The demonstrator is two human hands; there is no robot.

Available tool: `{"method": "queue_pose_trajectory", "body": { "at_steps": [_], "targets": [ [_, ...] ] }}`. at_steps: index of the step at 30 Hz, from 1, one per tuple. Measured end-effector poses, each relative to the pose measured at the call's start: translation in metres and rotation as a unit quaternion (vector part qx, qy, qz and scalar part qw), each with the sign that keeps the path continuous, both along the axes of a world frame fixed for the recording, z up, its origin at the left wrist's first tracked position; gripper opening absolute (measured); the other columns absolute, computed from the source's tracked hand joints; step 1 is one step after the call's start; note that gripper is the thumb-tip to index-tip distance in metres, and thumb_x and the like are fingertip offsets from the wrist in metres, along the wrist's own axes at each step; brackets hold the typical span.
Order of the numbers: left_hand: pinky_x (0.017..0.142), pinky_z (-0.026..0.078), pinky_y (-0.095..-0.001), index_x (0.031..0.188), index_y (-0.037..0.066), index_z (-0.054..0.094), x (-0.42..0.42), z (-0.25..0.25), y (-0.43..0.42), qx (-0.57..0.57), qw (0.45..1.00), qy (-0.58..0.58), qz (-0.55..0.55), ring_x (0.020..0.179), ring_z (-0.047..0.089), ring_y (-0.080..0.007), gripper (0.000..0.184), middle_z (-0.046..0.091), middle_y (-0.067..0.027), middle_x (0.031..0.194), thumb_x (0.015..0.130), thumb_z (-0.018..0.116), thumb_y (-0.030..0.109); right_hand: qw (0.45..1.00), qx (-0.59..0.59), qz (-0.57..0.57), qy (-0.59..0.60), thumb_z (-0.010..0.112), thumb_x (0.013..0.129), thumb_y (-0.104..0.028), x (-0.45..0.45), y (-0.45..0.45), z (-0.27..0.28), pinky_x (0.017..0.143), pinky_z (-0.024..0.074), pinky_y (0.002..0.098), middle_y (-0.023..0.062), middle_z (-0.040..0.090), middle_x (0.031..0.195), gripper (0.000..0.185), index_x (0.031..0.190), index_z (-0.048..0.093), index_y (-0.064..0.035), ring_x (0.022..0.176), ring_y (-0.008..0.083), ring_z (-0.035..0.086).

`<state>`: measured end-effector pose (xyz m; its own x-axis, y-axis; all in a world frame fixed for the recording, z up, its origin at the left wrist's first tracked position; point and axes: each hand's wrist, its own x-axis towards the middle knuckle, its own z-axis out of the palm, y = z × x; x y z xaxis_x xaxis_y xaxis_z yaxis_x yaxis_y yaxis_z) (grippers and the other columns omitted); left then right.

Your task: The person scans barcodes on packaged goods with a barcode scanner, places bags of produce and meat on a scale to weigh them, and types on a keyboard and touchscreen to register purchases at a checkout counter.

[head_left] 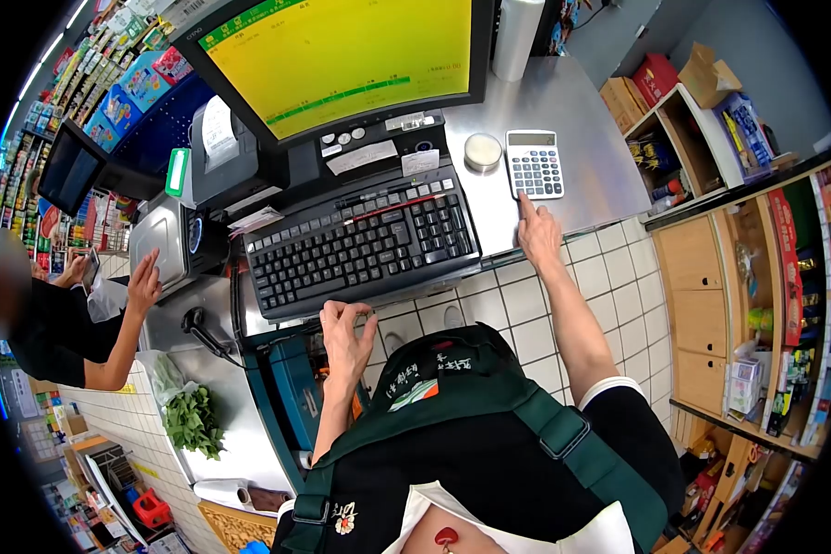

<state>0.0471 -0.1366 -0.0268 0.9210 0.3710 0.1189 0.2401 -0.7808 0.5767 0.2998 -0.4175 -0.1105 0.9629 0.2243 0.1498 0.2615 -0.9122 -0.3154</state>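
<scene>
A white calculator with grey keys lies on the metal counter. My right hand is at its lower left corner, index finger stretched onto the edge keys and the other fingers loosely bent, holding nothing. My left hand is at the front edge of the black keyboard, fingers loosely curled and thumb apart, with nothing visible in it. Left of the calculator stands a small round container with a pale top. Above the keyboard, a monitor displays a yellow and green screen.
A receipt printer and a metal scale stand left of the keyboard. A handheld scanner and leafy greens lie on the lower counter. Another person stands at the left, one hand raised. Wooden shelves line the right.
</scene>
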Motion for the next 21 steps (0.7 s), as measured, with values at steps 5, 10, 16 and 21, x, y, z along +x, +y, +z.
{"method": "queue_pose_trajectory", "body": {
  "at_steps": [5,10,16,21],
  "targets": [
    [0.08,0.042,-0.0411,0.091,0.006,0.065,0.001,0.003,-0.001,-0.009,1.0,0.009,0.008,0.09,0.048,-0.0306,0.02,0.047,-0.0118,0.091,0.073,0.073,0.009,0.996,0.025,-0.075,0.042,0.052,0.083,-0.016,0.005,-0.013,-0.01,0.074,0.0487,0.0494,0.0191,0.06,0.091,0.044,0.127,0.055,-0.0167,0.082,0.0367,0.061],
    [0.08,0.042,-0.0403,0.091,0.006,0.066,0.0,0.002,-0.001,0.001,1.0,0.011,0.007,0.091,0.048,-0.0303,0.019,0.047,-0.0119,0.09,0.074,0.073,0.01,0.994,0.058,-0.074,0.047,0.05,0.084,-0.016,0.028,-0.003,0.011,0.078,0.0479,0.0498,0.0189,0.063,0.096,0.048,0.132,0.049,-0.0174,0.087,0.0378,0.062],
    [0.08,0.041,-0.0408,0.09,0.006,0.065,0.001,0.003,0.0,-0.007,1.0,0.007,0.009,0.09,0.048,-0.0305,0.019,0.047,-0.012,0.089,0.074,0.073,0.01,0.981,0.05,-0.127,0.136,0.045,0.085,-0.016,0.041,-0.001,0.02,0.078,0.0486,0.0487,0.0219,0.066,0.093,0.051,0.136,0.045,-0.0198,0.088,0.0395,0.063],
    [0.079,0.041,-0.0398,0.088,0.006,0.065,0.004,0.003,-0.002,0.0,1.0,0.009,0.025,0.088,0.048,-0.0297,0.018,0.047,-0.0117,0.088,0.072,0.073,0.008,0.974,0.044,-0.174,0.138,0.045,0.085,-0.017,0.012,-0.035,0.01,0.077,0.0478,0.0486,0.0231,0.066,0.087,0.055,0.14,0.04,-0.0172,0.083,0.0399,0.063]
  ]
}}
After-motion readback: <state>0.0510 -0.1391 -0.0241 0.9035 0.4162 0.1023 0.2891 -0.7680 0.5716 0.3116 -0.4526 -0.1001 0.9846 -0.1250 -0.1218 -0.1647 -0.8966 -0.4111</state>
